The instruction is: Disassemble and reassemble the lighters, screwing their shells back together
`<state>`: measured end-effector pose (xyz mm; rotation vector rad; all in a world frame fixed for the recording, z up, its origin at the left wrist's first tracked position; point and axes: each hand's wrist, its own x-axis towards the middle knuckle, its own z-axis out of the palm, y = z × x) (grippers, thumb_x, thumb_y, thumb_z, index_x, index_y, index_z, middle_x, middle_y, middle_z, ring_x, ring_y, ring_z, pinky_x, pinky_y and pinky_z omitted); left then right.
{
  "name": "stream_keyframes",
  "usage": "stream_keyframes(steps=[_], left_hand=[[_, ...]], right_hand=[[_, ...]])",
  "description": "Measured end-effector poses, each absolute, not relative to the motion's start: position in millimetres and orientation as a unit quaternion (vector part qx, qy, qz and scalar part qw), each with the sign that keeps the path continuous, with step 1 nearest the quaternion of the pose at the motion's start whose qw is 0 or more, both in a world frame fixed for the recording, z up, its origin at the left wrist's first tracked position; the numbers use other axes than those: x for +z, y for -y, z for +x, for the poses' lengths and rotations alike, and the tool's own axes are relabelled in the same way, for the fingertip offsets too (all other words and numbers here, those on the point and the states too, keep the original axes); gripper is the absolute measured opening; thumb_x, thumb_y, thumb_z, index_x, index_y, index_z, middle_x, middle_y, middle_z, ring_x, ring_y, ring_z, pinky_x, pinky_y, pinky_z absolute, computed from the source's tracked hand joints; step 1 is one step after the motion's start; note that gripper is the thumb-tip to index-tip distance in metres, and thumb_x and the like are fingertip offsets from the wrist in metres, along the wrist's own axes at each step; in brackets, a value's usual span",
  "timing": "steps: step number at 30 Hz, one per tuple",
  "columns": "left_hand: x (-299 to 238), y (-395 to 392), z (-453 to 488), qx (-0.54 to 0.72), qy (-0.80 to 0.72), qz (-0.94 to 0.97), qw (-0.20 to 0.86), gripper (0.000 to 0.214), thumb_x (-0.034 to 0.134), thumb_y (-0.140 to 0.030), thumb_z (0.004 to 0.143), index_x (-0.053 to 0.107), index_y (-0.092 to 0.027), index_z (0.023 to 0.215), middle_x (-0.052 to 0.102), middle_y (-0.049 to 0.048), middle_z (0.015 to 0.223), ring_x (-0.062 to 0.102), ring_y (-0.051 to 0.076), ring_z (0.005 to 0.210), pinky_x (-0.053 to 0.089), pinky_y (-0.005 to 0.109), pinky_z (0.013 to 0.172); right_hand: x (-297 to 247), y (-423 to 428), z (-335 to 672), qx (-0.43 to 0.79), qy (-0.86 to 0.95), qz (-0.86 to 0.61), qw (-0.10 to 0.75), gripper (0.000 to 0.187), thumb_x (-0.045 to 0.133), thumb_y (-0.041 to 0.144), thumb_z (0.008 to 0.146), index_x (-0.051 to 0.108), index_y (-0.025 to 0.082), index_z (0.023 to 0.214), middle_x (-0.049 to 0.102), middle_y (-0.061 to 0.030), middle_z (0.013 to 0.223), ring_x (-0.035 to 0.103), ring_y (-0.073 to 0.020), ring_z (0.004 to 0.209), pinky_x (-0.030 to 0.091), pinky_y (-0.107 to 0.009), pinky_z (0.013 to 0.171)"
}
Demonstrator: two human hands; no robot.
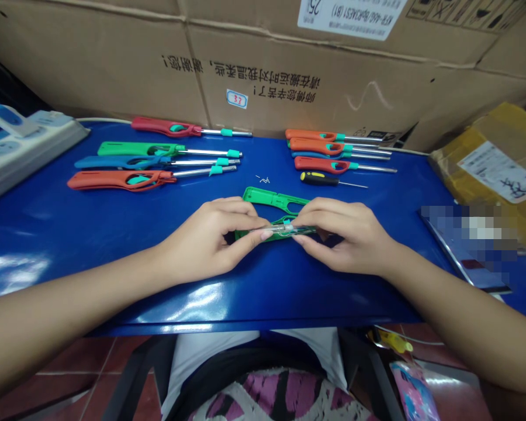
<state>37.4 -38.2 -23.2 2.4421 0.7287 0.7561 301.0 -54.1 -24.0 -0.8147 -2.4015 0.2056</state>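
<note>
Near the table's front, my left hand (223, 234) and my right hand (346, 234) are both closed, pinching the thin inner parts of a gas lighter (284, 228). A clear piece lies under my left fingertips. On the right, my fingers grip what looks like the metal tube, with a small teal piece between the hands. One green lighter shell half (267, 197) lies open side up just beyond my fingers. The other green half (241, 235) is under the held parts, mostly covered by my hands. Several tiny screws (264, 180) lie farther back.
Several assembled lighters (114, 180) lie at the back left, and several more lighters (319, 165) at the back right. Below these is a black-yellow screwdriver (319, 178). A large carton (135, 70) walls off the back; a power strip (35, 140) stands left, a taped box (477, 158) right.
</note>
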Motion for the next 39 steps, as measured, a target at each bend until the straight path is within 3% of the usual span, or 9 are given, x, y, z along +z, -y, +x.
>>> stream_keyframes(steps=[5, 11, 16, 26, 32, 39], left_hand=[[-23.2, 37.4, 38.0, 0.267, -0.253, 0.898, 0.240, 0.023, 0.058, -0.026, 0.100, 0.078, -0.019, 0.107, 0.074, 0.0043, 0.089, 0.066, 0.016, 0.081, 0.051, 0.029, 0.078], [-23.1, 36.6, 38.3, 0.271, -0.258, 0.895, 0.243, 0.023, 0.057, -0.026, 0.100, 0.078, -0.019, 0.104, 0.074, 0.0044, 0.088, 0.066, 0.016, 0.080, 0.051, 0.028, 0.077], [-23.4, 35.8, 37.3, 0.276, -0.262, 0.891, 0.249, 0.022, 0.058, -0.026, 0.099, 0.079, -0.019, 0.102, 0.073, 0.0037, 0.087, 0.065, 0.015, 0.078, 0.051, 0.027, 0.076], [-25.4, 38.1, 37.0, 0.275, -0.272, 0.875, 0.291, 0.021, 0.061, -0.024, 0.098, 0.079, -0.020, 0.107, 0.073, 0.0034, 0.088, 0.065, 0.015, 0.079, 0.051, 0.027, 0.072], [-23.4, 31.7, 34.1, 0.243, -0.265, 0.913, 0.193, 0.023, 0.058, -0.027, 0.100, 0.078, -0.018, 0.107, 0.073, 0.0040, 0.089, 0.064, 0.017, 0.081, 0.047, 0.031, 0.077], [-16.8, 26.5, 27.6, 0.167, -0.285, 0.941, 0.074, 0.022, 0.059, -0.032, 0.096, 0.077, -0.022, 0.104, 0.073, 0.0030, 0.093, 0.064, 0.022, 0.089, 0.042, 0.036, 0.079]], right_hand=[[-26.1, 54.2, 301.4, 0.043, 0.908, -0.298, 0.291, 0.010, 0.062, 0.019, 0.097, 0.070, 0.020, 0.103, 0.075, -0.0038, 0.098, 0.072, -0.0134, 0.086, 0.052, -0.023, 0.067], [-24.3, 53.0, 303.0, 0.045, 0.904, -0.303, 0.298, 0.010, 0.064, 0.021, 0.095, 0.070, 0.021, 0.103, 0.075, -0.0034, 0.097, 0.071, -0.0130, 0.080, 0.051, -0.022, 0.061], [-21.1, 51.2, 305.4, 0.047, 0.909, -0.286, 0.300, 0.012, 0.060, 0.016, 0.097, 0.070, 0.021, 0.100, 0.076, -0.0037, 0.095, 0.073, -0.0149, 0.086, 0.055, -0.025, 0.071], [-24.8, 52.6, 304.7, 0.035, 0.917, -0.294, 0.268, 0.013, 0.055, 0.018, 0.100, 0.068, 0.020, 0.101, 0.076, -0.0051, 0.099, 0.072, -0.0148, 0.086, 0.053, -0.025, 0.070], [-24.8, 51.3, 304.1, 0.072, 0.916, -0.311, 0.244, 0.012, 0.057, 0.020, 0.099, 0.067, 0.019, 0.104, 0.074, -0.0042, 0.104, 0.071, -0.0156, 0.092, 0.054, -0.027, 0.078], [-24.7, 47.4, 305.4, 0.061, 0.920, -0.330, 0.203, 0.029, 0.060, 0.032, 0.098, 0.064, 0.018, 0.123, 0.068, -0.0102, 0.121, 0.063, -0.0234, 0.112, 0.051, -0.038, 0.094]])
